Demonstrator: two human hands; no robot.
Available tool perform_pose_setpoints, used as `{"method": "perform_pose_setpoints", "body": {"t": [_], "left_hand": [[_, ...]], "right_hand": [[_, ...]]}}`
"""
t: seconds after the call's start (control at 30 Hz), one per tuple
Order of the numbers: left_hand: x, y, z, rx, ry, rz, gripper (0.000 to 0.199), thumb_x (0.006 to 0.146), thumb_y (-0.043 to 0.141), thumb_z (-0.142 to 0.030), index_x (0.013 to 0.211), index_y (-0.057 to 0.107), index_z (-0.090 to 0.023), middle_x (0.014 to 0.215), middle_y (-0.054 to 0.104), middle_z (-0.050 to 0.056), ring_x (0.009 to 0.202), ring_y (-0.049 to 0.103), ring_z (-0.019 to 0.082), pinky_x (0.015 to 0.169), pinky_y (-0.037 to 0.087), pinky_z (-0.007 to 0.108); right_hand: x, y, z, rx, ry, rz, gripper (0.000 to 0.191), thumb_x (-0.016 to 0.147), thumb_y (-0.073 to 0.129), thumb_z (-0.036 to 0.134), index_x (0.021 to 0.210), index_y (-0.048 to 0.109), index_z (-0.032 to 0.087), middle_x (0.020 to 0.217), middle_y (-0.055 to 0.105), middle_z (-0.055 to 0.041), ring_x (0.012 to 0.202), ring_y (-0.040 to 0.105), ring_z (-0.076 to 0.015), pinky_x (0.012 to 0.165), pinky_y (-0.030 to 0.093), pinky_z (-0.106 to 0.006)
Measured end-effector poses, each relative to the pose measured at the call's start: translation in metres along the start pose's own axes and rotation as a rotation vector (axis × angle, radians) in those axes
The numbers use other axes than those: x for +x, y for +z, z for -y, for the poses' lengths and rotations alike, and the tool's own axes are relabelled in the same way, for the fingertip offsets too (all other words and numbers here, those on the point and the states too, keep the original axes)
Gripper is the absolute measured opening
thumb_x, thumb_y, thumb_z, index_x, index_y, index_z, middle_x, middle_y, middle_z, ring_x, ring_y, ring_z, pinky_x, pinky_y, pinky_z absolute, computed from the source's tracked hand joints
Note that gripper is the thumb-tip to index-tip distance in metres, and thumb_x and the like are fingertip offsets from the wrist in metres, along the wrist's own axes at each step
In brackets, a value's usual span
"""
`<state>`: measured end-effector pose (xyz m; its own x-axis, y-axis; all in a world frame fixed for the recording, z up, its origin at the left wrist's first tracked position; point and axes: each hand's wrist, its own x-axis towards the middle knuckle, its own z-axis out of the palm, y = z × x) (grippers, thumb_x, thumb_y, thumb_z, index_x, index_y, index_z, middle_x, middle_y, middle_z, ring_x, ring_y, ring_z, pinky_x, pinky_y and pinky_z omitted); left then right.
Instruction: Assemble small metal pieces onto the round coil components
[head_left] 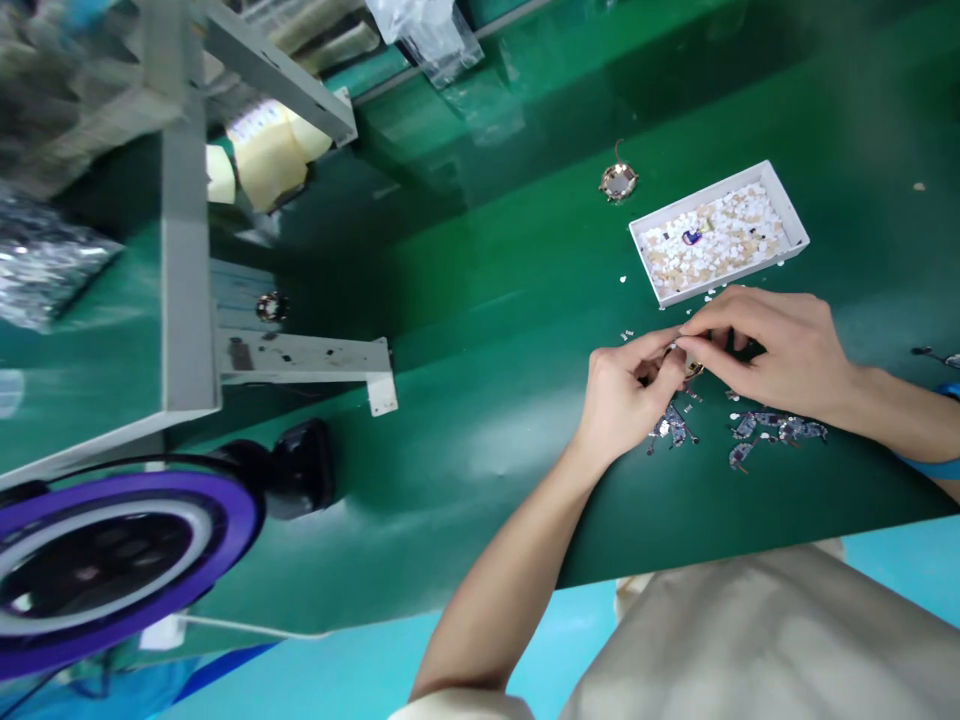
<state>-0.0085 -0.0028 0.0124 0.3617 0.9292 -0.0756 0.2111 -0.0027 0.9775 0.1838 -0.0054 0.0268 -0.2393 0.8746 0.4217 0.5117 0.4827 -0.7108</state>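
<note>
My left hand (626, 395) and my right hand (772, 345) meet over the green table (487, 330), fingertips pinched together on a small round metal part (688, 366) held between them. Just below the hands lie several small dark circuit pieces (772, 430) scattered on the mat. Right behind my right hand stands a white tray (791, 215) filled with tiny white bits.
A round coin-like part (618, 181) lies behind the tray. A grey metal frame (187, 250) with tape rolls (262, 150) stands at the left. A purple ring lamp (112, 560) sits at the near left. A clear plastic bag (431, 35) lies at the back.
</note>
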Motion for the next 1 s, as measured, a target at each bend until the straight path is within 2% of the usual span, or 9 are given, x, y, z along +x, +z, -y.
{"method": "perform_pose_setpoints", "body": {"t": [0.1, 0.17, 0.27, 0.37, 0.5, 0.7, 0.83, 0.93, 1.0], "left_hand": [[0.001, 0.001, -0.002, -0.027, -0.013, -0.028, 0.022, 0.095, 0.063, -0.032, 0.088, 0.076, -0.016, 0.071, 0.073, 0.001, 0.058, 0.067, 0.011, 0.056, 0.053, 0.020], [0.003, 0.000, -0.002, -0.095, -0.042, -0.064, 0.023, 0.095, 0.064, -0.034, 0.085, 0.075, -0.016, 0.071, 0.074, 0.001, 0.057, 0.067, 0.012, 0.055, 0.055, 0.021], [0.006, -0.002, -0.003, -0.217, -0.110, -0.080, 0.026, 0.094, 0.065, -0.038, 0.089, 0.077, -0.016, 0.073, 0.075, 0.003, 0.060, 0.070, 0.014, 0.058, 0.061, 0.026], [0.007, -0.004, -0.002, -0.290, -0.127, -0.067, 0.029, 0.095, 0.066, -0.042, 0.090, 0.077, -0.015, 0.078, 0.076, 0.006, 0.069, 0.075, 0.017, 0.066, 0.066, 0.029], [0.007, -0.003, 0.001, -0.327, -0.109, -0.049, 0.029, 0.095, 0.067, -0.043, 0.096, 0.078, -0.015, 0.084, 0.078, 0.007, 0.073, 0.077, 0.020, 0.071, 0.068, 0.033], [0.007, 0.003, 0.000, -0.479, -0.178, -0.049, 0.020, 0.091, 0.068, -0.029, 0.100, 0.078, -0.014, 0.097, 0.080, 0.009, 0.086, 0.079, 0.022, 0.083, 0.070, 0.038], [0.007, 0.011, 0.003, -0.549, -0.160, -0.075, 0.019, 0.091, 0.068, -0.025, 0.103, 0.078, -0.014, 0.103, 0.079, 0.009, 0.089, 0.079, 0.021, 0.086, 0.070, 0.039], [0.006, 0.022, 0.009, -0.555, -0.131, -0.073, 0.018, 0.090, 0.070, -0.020, 0.104, 0.077, -0.012, 0.101, 0.079, 0.009, 0.090, 0.079, 0.022, 0.087, 0.070, 0.041], [0.008, 0.031, 0.013, -0.563, -0.128, -0.060, 0.019, 0.090, 0.069, -0.014, 0.106, 0.076, -0.009, 0.101, 0.079, 0.010, 0.089, 0.079, 0.023, 0.090, 0.070, 0.043]], "right_hand": [[0.004, -0.005, 0.009, 0.321, 0.221, 0.108, 0.014, 0.100, 0.065, 0.029, 0.111, 0.073, 0.025, 0.094, 0.078, -0.0009, 0.073, 0.072, -0.0169, 0.060, 0.056, -0.029], [0.006, -0.007, 0.014, 0.395, 0.256, 0.111, 0.021, 0.102, 0.062, 0.029, 0.121, 0.070, 0.025, 0.106, 0.079, -0.0032, 0.084, 0.075, -0.0188, 0.062, 0.058, -0.030], [0.004, -0.006, 0.012, 0.124, 0.086, 0.026, 0.016, 0.101, 0.064, 0.026, 0.116, 0.072, 0.025, 0.108, 0.078, -0.0035, 0.095, 0.074, -0.0213, 0.074, 0.060, -0.034], [-0.001, 0.000, 0.003, -0.160, -0.062, 0.033, 0.018, 0.103, 0.061, 0.022, 0.116, 0.074, 0.026, 0.112, 0.077, -0.0040, 0.102, 0.073, -0.0231, 0.083, 0.058, -0.037], [-0.005, 0.005, -0.006, -0.317, -0.165, 0.040, 0.022, 0.104, 0.061, 0.023, 0.121, 0.075, 0.025, 0.112, 0.078, -0.0043, 0.099, 0.074, -0.0238, 0.077, 0.058, -0.037], [-0.001, 0.005, -0.010, -0.261, -0.160, -0.016, 0.022, 0.102, 0.064, 0.018, 0.117, 0.077, 0.028, 0.114, 0.078, -0.0021, 0.099, 0.075, -0.0239, 0.078, 0.059, -0.039], [-0.003, 0.003, -0.011, -0.222, -0.187, -0.024, 0.019, 0.101, 0.067, 0.019, 0.113, 0.076, 0.030, 0.113, 0.077, -0.0012, 0.099, 0.074, -0.0248, 0.082, 0.059, -0.041], [-0.009, -0.006, -0.014, -0.228, -0.208, 0.015, 0.030, 0.096, 0.070, 0.017, 0.119, 0.073, 0.036, 0.116, 0.076, -0.0018, 0.102, 0.072, -0.0307, 0.085, 0.057, -0.050], [-0.006, -0.008, -0.020, -0.135, -0.198, 0.054, 0.041, 0.096, 0.070, 0.019, 0.129, 0.068, 0.043, 0.118, 0.074, -0.0068, 0.109, 0.068, -0.0376, 0.088, 0.052, -0.056]]}}
